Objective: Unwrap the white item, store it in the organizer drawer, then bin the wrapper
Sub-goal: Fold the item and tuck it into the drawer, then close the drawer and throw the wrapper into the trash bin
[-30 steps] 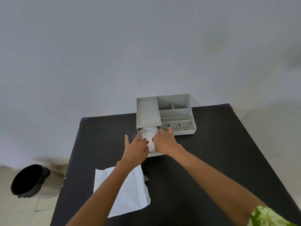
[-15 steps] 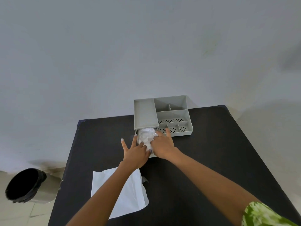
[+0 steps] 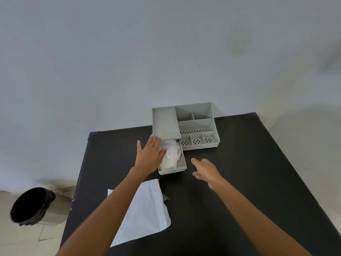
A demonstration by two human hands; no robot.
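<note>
Soft, even daylight; edges bowed; right hand (image 3: 206,170) blurred.

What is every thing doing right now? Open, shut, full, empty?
Organizer drawer: pulled open.
White item: unwrapped, lying in the drawer.
Wrapper: flat on the table, not binned.
Bin: open on the floor; contents cannot be told.
Organizer: top compartments empty.
Left hand: open, over the drawer.
Right hand: open, holding nothing.

Black table (image 3: 230,182): grey organizer (image 3: 195,126) at far edge w/ drawer (image 3: 181,166) pulled out, white wrapper (image 3: 145,213) flat near front-left. Bin (image 3: 36,206) on floor, left.
</note>
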